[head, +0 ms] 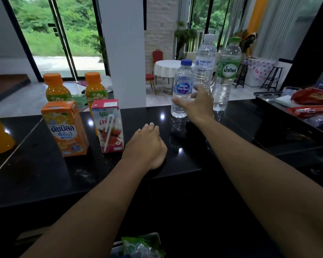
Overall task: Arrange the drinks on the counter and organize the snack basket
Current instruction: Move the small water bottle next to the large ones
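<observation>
A: Which step is this?

B: The drinks, I'd judge; the right hand (198, 104) is on the blue-capped bottle (183, 84) at the far edge of the surface (45, 174); thumb across its front, fingers (200, 90) curled round its side; clamped on it, as far as I can see.

A: And the left hand (145, 144)?

B: Flat on the surface beside the red carton (108, 125); fingers straight, together, holding nothing.

A: Next?

B: Probably lining that bottle up with the Singha bottle (205, 62) and the green-label bottle (227, 71) close behind; it calls for a steady, upright slide, lest the tall neighbours tip; the snack packets (313, 97) lie well to the right.
</observation>
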Available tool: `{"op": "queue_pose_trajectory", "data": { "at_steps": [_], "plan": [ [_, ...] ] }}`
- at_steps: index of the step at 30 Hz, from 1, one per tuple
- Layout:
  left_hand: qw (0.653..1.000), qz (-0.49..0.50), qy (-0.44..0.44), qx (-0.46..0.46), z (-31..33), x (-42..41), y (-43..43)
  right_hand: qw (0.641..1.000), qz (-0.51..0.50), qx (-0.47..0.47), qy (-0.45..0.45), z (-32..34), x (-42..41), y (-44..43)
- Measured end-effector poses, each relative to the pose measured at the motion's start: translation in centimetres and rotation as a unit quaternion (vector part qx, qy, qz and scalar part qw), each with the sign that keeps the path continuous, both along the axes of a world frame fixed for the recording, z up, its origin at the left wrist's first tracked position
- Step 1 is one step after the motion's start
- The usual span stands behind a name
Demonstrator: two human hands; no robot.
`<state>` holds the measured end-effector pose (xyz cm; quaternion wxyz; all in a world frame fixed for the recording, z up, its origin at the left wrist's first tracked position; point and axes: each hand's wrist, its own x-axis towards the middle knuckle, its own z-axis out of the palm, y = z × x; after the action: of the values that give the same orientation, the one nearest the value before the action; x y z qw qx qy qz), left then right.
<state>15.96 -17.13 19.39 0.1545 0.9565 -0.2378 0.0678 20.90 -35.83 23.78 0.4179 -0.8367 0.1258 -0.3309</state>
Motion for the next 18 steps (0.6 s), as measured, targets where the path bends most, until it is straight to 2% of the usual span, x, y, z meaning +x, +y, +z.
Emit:
{"op": "queue_pose_trajectory", "data": {
  "at_steps": [4,12,18],
  "plan": [
    [1.000,0.009,-0.001,-0.006,-0.2,0.0,-0.1,0.997,-0.027,0.002,0.075,-2.7,0.1,-0.3],
    [1.000,0.011,-0.006,-0.013,-0.1,0.0,-0.1,0.995,-0.020,-0.054,0.086,-2.8,1.6,-0.1],
    [1.000,0.011,-0.005,-0.013,0.0,-0.2,0.0,0.994,0.003,-0.046,0.096,-2.5,2.2,-0.1]
  ]
}}
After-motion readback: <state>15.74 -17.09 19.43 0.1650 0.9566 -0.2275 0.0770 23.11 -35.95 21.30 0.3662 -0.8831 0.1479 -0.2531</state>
